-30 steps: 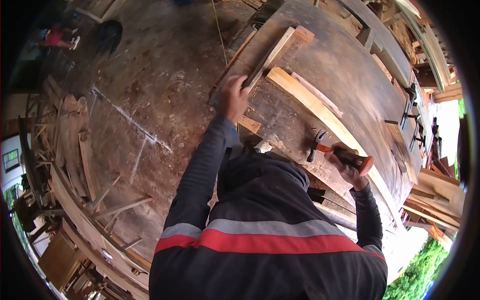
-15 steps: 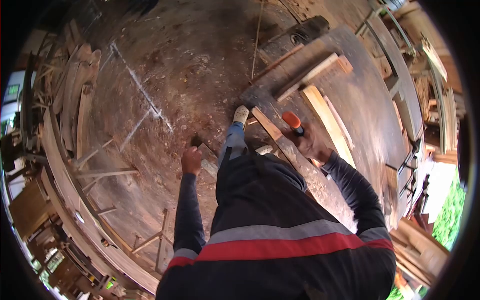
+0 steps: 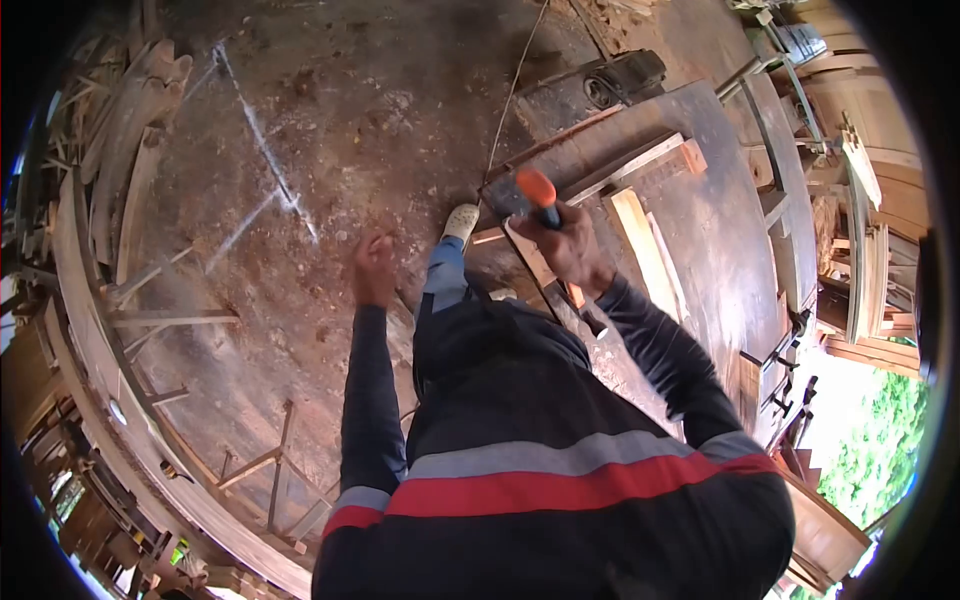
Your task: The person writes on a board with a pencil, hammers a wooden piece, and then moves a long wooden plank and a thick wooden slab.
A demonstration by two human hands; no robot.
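My right hand (image 3: pixel 574 246) is wrapped round a hammer (image 3: pixel 537 187) with an orange and black handle. The orange butt points away from me, and the dark head shows below my wrist. Beneath this hand lies a wooden board (image 3: pixel 530 258) along the near edge of the dark workbench (image 3: pixel 715 220). My left hand (image 3: pixel 374 268) hangs over the floor to the left of my leg, its fingers loosely bent and apart, holding nothing.
Pale wood strips (image 3: pixel 645 245) and a longer piece with an orange end block (image 3: pixel 692 156) lie on the bench. A dark machine (image 3: pixel 600 92) stands beyond it. Stacked boards (image 3: pixel 145 195) line the left side. The brown floor (image 3: pixel 340 120) carries white marks.
My right hand has moved forward and left with the hammer, bringing its head into view. My left hand has risen forward and its fingers have loosened. The view has shifted slightly.
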